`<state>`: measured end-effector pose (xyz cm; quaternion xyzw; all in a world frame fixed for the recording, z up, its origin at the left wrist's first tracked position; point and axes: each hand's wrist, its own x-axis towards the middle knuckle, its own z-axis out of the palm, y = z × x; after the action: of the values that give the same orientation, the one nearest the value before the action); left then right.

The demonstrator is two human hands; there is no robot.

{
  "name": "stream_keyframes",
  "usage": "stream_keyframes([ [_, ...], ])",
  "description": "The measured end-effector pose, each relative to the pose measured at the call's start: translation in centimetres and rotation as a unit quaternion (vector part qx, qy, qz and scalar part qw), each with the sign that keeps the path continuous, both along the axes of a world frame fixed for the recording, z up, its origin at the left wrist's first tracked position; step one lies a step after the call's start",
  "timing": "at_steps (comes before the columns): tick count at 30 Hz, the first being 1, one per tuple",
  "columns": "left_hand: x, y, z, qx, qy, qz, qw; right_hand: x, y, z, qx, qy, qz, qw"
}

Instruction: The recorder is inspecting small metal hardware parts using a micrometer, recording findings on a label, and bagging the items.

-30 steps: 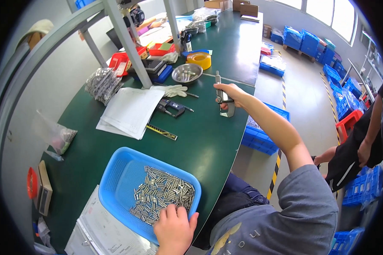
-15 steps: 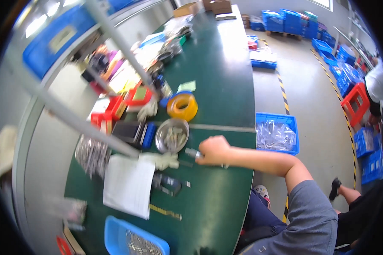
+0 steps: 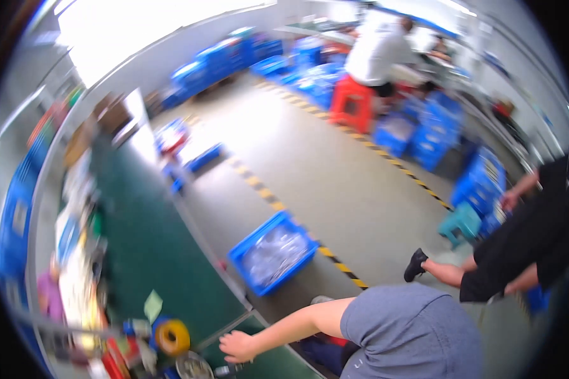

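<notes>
My right hand (image 3: 236,347) is low in the view, just above the green table (image 3: 145,234), its fingers loosely stretched out and nothing plainly held in them. A small grey metal piece (image 3: 227,369) lies right beneath it, partly cut off and blurred. To the hand's left are a yellow roll of tape (image 3: 184,337) and a round metal bowl (image 3: 193,365), which the lower edge cuts. A pale green paper note (image 3: 153,306) lies farther up the table. My left hand is out of view.
A blue crate (image 3: 245,273) of clear plastic bags stands on the floor beside the table. Beyond it runs yellow-black floor tape (image 3: 385,156). A person in black (image 3: 512,234) is at the right, near a teal stool (image 3: 459,222); another sits on a red stool (image 3: 351,104).
The view has swung right, bringing in more floor and the stools; much of the near table has left it. My right hand, closed around a silver metal piece before, now has its fingers extended.
</notes>
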<state>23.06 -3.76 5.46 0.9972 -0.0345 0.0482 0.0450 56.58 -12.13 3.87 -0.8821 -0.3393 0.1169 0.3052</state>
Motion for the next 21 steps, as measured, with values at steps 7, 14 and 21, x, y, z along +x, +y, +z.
stream_keyframes([
  [7, 17.9, 4.3, -1.9, -0.034, -0.005, -0.272, 0.962, -6.9, -35.9, -3.1, -0.204, 0.315, -0.423, 0.825],
  [14, 35.4, -1.2, -2.6, -0.005, -0.026, -0.379, 0.925, -31.6, -47.2, 0.2, -0.017, 0.288, -0.953, 0.088],
  [21, 47.3, -19.0, -4.0, 0.008, -0.001, -0.47, 0.883, -40.5, -42.6, -12.9, 0.06, 0.341, -0.804, 0.484],
])
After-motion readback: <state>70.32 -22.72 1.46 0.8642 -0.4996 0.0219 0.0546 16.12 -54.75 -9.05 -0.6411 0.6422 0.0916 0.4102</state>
